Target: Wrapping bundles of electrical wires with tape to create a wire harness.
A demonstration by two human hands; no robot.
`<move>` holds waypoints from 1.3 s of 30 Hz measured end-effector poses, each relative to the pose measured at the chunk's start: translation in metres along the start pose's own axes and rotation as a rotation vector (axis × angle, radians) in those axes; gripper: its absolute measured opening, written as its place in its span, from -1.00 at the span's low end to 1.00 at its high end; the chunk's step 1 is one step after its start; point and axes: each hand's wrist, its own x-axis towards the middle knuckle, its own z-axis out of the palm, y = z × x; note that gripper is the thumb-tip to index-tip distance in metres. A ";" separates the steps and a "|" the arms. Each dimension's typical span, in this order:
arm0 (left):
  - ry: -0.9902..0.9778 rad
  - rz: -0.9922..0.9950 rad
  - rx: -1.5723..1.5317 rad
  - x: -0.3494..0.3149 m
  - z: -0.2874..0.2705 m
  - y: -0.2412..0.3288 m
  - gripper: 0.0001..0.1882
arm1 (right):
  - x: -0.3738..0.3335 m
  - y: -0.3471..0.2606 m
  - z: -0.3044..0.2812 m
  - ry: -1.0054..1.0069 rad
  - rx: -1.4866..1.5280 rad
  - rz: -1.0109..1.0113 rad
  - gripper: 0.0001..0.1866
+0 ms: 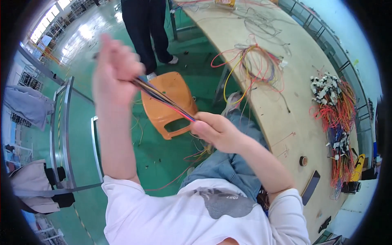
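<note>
Stretched between my two hands is a bundle of coloured wires [165,99], mostly dark with red, blue and yellowish strands. My left hand [118,65], raised and smeared by motion, is closed in a fist round its upper left end. Lower down, my right hand [216,131] pinches the bundle between thumb and fingers. Loose wire ends [201,154] hang beneath the right hand, over my leg. Behind the bundle stands an orange plastic stool [169,87].
To the right runs a long wooden table [281,118] with a loose coil of wires [259,65]. Along its far side lie heaped wire harnesses [337,118] with white connectors. A tape roll [303,161] and a phone [311,188] lie nearer. Another person's legs [147,32] stand beyond the stool.
</note>
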 end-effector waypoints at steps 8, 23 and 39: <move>0.706 -0.650 0.142 -0.065 -0.153 -0.082 -0.75 | -0.043 -0.048 -0.044 -0.186 0.176 0.338 -0.68; -0.474 -0.667 0.588 -0.082 0.007 -0.044 -0.62 | -0.094 -0.086 -0.104 -0.201 -0.042 0.353 -0.66; -0.414 -0.220 0.593 -0.001 0.110 0.151 -0.86 | -0.017 -0.026 -0.057 0.120 -0.289 0.024 -0.82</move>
